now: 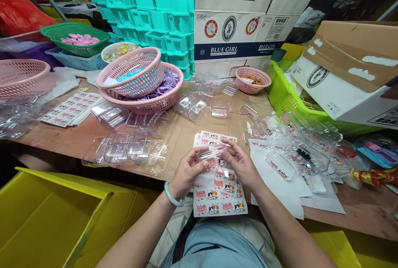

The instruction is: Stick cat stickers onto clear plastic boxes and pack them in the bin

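Note:
Between my two hands is a small clear plastic case (pixel 214 152), held above the sheets of stickers. My left hand (pixel 191 169) grips its left side, thumb at the front. The fingers of my right hand (pixel 241 163) hold its right side. Under them a stack of sticker sheets (pixel 220 206), printed with cartoon cats and dogs and pink lettering, reaches over the table's front edge. To the left lie several plain clear cases (pixel 124 147). On the right, clear cases with stickers (pixel 281 166) are heaped partly on white sheets (pixel 276 195).
Pink baskets (pixel 139 106) with purple and blue pieces stand left of centre. A smaller pink basket (pixel 253 80) holds brown pieces. More sticker sheets (pixel 73 106) lie at left. Turquoise crates (pixel 149 15), a beer carton (pixel 230 31) and a green crate (pixel 286 93) line the back.

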`<state>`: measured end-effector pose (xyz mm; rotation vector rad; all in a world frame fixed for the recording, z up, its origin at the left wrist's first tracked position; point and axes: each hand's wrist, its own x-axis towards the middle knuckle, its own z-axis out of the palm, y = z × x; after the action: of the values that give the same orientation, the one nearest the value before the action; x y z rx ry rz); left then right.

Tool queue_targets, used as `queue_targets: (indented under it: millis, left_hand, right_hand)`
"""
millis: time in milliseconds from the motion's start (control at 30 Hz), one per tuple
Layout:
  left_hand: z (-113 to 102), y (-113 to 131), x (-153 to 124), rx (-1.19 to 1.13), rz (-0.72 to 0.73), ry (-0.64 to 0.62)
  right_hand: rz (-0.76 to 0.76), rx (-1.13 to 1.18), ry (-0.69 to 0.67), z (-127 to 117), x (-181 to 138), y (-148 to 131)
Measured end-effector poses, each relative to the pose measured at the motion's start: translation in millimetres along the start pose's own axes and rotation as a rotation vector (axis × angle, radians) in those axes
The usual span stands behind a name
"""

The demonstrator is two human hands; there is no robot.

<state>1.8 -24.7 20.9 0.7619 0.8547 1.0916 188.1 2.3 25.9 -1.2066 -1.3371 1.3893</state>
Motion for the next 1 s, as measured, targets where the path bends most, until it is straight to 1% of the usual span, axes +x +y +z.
queue_targets:
  millis: [33, 100, 133, 167, 200, 233, 300, 333, 400, 433, 500, 567, 600, 633, 700, 767, 800, 833, 867, 933, 967, 1000]
  left_hand:
    - [-7.4, 1.2, 2.7, 0.027, 0.050, 0.039]
    - [-28.4, 4.5, 13.4, 0.143, 0.206, 0.174]
    - [-41.1, 6.6, 20.5, 0.238, 0.297, 0.256]
    - [-53.9, 8.8, 27.7, 0.352, 0.376, 0.325]
    - [-65.9, 10.8, 34.1, 0.480, 0.426, 0.370]
    - [-75.7, 12.2, 38.7, 0.615, 0.455, 0.389]
    - [-85.7, 12.4, 40.4, 0.853, 0.505, 0.423]
    - [-85.2, 11.0, 37.3, 0.937, 0.533, 0.448]
    - [-75.1, 5.3, 25.3, 0.990, 0.556, 0.502]
    - [-67.4, 1.7, 18.5, 0.961, 0.521, 0.504]
    - [-52.1, -5.0, 8.1, 0.822, 0.354, 0.435]
    - [-41.3, -8.7, 5.3, 0.635, 0.141, 0.329]
    - [-38.2, -8.9, 6.3, 0.548, 0.061, 0.290]
    - [-36.4, -8.2, 8.0, 0.480, 0.015, 0.274]
    - [-35.1, -4.6, 10.2, 0.425, 0.020, 0.312]
    - [-34.0, -0.7, 8.2, 0.418, 0.065, 0.402]
    - [-32.9, 0.8, 5.7, 0.398, 0.059, 0.427]
    - [-31.6, 1.7, 2.9, 0.353, 0.024, 0.416]
    - [-30.0, 2.0, 0.4, 0.286, -0.030, 0.372]
    - [-27.0, 1.0, -2.0, 0.172, -0.117, 0.260]
    - [-25.9, -0.1, -1.4, 0.160, -0.121, 0.231]
    - [-25.0, -1.4, 0.3, 0.192, -0.089, 0.236]
  right_hand:
    - [0.015, 0.011, 0.039, -4.7, 3.0, 2.3]
    - [-0.005, -0.060, 0.157, -13.0, 6.2, 8.9]
    - [-0.045, -0.155, 0.200, -15.2, 5.4, 12.8]
    - [-0.105, -0.281, 0.206, -15.5, 2.5, 16.8]
    - [-0.178, -0.423, 0.167, -13.7, -2.5, 21.0]
    - [-0.261, -0.561, 0.098, -10.0, -9.3, 25.1]
    - [-0.433, -0.784, -0.060, 1.2, -25.8, 33.3]
    - [-0.508, -0.869, -0.114, 7.3, -34.0, 37.2]
    - [-0.596, -0.997, -0.149, 17.1, -47.6, 44.0]
    - [-0.619, -1.038, -0.154, 20.0, -52.2, 46.7]
    - [-0.661, -1.071, -0.184, 20.9, -57.3, 50.6]
    - [-0.713, -1.060, -0.225, 16.9, -58.3, 53.0]
    - [-0.735, -1.051, -0.237, 14.1, -58.2, 53.9]
    - [-0.750, -1.045, -0.239, 11.2, -58.1, 54.9]
    - [-0.770, -1.037, -0.229, 6.3, -58.9, 57.1]
    - [-0.786, -1.021, -0.207, 3.6, -61.6, 59.6]
    - [-0.789, -1.011, -0.187, 3.1, -63.5, 60.7]
    - [-0.789, -1.002, -0.169, 3.2, -65.6, 61.5]
    - [-0.795, -0.995, -0.162, 3.8, -67.7, 61.6]
    - [-0.813, -0.993, -0.196, 6.1, -70.1, 59.5]
    - [-0.814, -0.989, -0.229, 7.7, -69.7, 57.1]
    - [-0.806, -0.976, -0.256, 9.5, -67.8, 53.7]
